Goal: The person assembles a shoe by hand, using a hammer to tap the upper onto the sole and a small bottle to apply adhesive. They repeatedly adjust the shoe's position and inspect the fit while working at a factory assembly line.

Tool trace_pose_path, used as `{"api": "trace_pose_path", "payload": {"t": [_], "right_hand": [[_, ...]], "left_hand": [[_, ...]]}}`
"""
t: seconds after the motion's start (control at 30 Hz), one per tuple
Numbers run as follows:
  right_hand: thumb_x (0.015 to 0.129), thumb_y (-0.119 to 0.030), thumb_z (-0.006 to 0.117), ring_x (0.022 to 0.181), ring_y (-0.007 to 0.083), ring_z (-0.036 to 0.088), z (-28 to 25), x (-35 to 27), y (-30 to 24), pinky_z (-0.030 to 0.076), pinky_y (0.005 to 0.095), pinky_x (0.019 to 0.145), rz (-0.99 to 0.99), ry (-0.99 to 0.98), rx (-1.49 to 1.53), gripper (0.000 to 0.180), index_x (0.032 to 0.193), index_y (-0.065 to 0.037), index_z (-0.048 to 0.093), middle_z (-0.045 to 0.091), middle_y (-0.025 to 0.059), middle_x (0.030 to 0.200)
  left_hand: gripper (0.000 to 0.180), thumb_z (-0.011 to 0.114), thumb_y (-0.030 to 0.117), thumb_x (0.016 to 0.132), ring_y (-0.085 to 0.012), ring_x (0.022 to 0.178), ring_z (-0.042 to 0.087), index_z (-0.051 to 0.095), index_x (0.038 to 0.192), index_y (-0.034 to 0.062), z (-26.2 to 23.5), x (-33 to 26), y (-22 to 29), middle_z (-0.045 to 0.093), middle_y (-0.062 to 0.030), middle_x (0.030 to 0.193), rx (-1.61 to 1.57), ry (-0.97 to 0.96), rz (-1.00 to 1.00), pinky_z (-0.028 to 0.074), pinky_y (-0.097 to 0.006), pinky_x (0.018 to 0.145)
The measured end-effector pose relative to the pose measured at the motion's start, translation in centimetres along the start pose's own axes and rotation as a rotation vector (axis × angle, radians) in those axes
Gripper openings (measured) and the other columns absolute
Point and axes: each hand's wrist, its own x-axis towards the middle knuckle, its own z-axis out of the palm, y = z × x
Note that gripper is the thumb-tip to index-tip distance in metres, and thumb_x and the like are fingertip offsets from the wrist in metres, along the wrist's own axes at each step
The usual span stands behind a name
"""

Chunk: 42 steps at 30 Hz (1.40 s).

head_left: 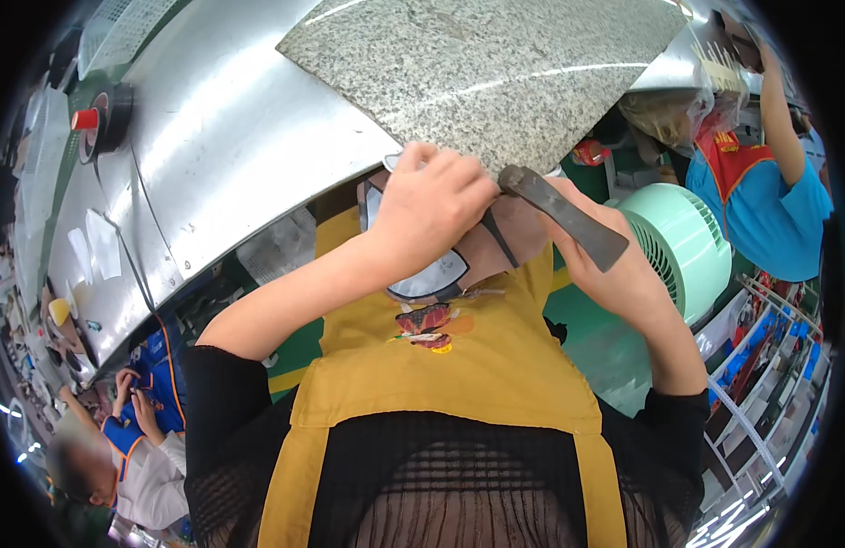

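My right hand point(605, 260) is closed round a hammer, its long dark metal head point(568, 219) tilted across the fingers; the palm hides the handle. My left hand point(431, 210) is closed, fingers bent down on the upper edge of a brown leather-like piece point(482, 251) with shiny pale panels and dark strips. That piece lies between my apron and the near corner of a speckled stone slab point(477, 82). The left fingertips are close to the slab's edge, and the hammer head is just right of them. The left hand covers much of the piece.
The slab rests on a shiny metal table point(249, 100). A dark round spool-like thing with a red top point(84, 119) stands far left. A mint-green fan point(678, 242) is beside my right arm. One co-worker point(760, 192) works at right, another point(139, 457) at lower left.
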Motion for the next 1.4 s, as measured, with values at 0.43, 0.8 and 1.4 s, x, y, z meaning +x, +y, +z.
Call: {"api": "trace_pose_path", "payload": {"t": [0.43, 0.8, 1.4], "right_hand": [[0.095, -0.006, 0.047, 0.069, 0.0196, 0.047, 0.2, -0.7, 0.8, 0.043, 0.0274, 0.066, -0.012, 0.067, 0.196, 0.022, 0.115, 0.001, 0.05, 0.052, 0.0082, 0.08], [0.089, 0.002, 0.05, 0.087, 0.0388, 0.06, 0.7, 0.1, -0.4, 0.048, 0.0352, 0.074, 0.034, -0.07, 0.012, 0.033, 0.121, -0.001, 0.049, 0.061, 0.0185, 0.097], [0.088, -0.004, 0.054, 0.079, 0.0308, 0.058, -0.1, 0.2, -0.8, 0.048, 0.0325, 0.072, 0.031, -0.021, 0.071, 0.032, 0.12, -0.001, 0.05, 0.06, 0.0177, 0.093]], "left_hand": [[0.019, 0.062, 0.012, 0.069, -0.0155, 0.082, 0.055, 0.063, 0.088, 0.0113, 0.5, -1.0, -0.9, 0.056, 0.0019, 0.087, 0.026, 0.061, 0.168, 0.044, -0.033, 0.077], [0.019, 0.062, 0.013, 0.07, -0.0153, 0.083, 0.055, 0.061, 0.088, 0.011, 0.2, -1.6, -1.1, 0.056, 0.0014, 0.089, 0.042, 0.04, 0.158, 0.04, -0.034, 0.081], [0.023, 0.067, 0.013, 0.067, -0.0148, 0.087, 0.056, 0.062, 0.089, 0.0121, -0.1, -1.6, -1.5, 0.056, 0.0016, 0.092, 0.046, 0.01, 0.175, 0.042, -0.034, 0.081]]}}
